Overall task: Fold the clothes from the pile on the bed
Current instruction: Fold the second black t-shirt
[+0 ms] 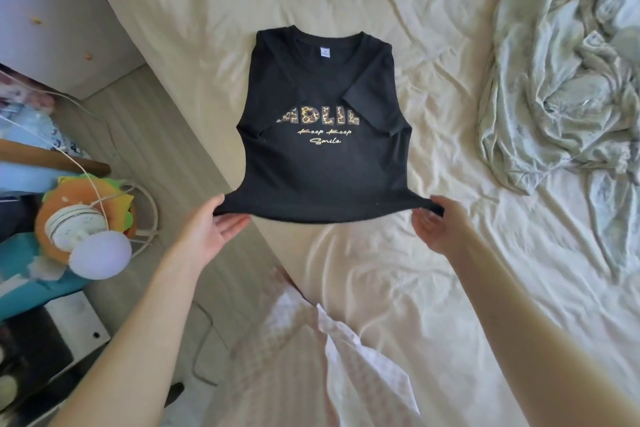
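Note:
A black T-shirt (322, 166) with leopard-print letters and gold script lies front up on the cream bed sheet (398, 288), collar away from me. Both sleeves are folded in over the chest. My left hand (216, 229) pinches the shirt's bottom left corner, and my right hand (438, 227) pinches the bottom right corner. The hem is lifted off the sheet and stretched between them. A pale green crumpled pile of cloth (561, 90) lies at the right side of the bed.
The bed's left edge runs diagonally past a wood-look floor (166, 156). Left of it stand a white cabinet (45, 21), a burger-shaped plush with a round white lamp (86, 218) and cables. A pink-white garment (311, 357) hangs below me.

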A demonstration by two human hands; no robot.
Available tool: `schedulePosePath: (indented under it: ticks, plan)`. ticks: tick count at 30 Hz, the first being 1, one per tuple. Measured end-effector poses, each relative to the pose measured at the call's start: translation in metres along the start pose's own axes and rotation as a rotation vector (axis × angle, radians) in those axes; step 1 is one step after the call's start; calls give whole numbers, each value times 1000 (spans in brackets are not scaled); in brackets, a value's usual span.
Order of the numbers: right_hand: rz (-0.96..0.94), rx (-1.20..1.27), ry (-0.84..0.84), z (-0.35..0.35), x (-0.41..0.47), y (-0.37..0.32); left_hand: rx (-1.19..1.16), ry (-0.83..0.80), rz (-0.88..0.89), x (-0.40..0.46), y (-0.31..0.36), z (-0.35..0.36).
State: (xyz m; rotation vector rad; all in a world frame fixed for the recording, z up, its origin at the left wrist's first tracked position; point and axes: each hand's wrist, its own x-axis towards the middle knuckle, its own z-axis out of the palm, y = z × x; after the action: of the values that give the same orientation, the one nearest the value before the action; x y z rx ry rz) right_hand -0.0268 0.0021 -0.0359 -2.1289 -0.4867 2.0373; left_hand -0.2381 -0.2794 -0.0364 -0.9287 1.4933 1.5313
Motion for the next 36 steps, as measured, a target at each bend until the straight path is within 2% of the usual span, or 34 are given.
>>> schedulePosePath:
  ticks: [5,9,13,19,22,24,26,28,30,31,33,36]
  plan:
    - [21,218,-99,70,0,-71,-199,-54,70,21,75,64]
    - [4,235,-186,130,12,-125,-248,-111,101,55,128,116]
    - [-23,219,-178,175,27,-160,-229,-126,97,90,166,154]
    - [-49,151,-192,215,56,-185,-235,-134,113,125,198,185]
    - [-120,127,-239,223,74,-186,-192,-142,130,138,200,190]
    - [-193,-24,-250,225,83,-180,-56,-94,194,145,194,191]
    - [-348,-290,-161,225,88,-168,224,-2,373,146,182,191]
    - [-620,-655,-16,223,93,-151,726,86,725,146,165,188]
    - [-884,-1021,18,217,97,-129,1177,34,1023,148,145,184]
    - [-962,-1153,0,212,99,-118,1341,-8,1071,150,136,183]
    - [-981,-1294,-8,198,103,-96,1527,-20,1028,155,118,176]
    - [-896,-1264,8,165,104,-70,1460,-12,961,149,91,149]
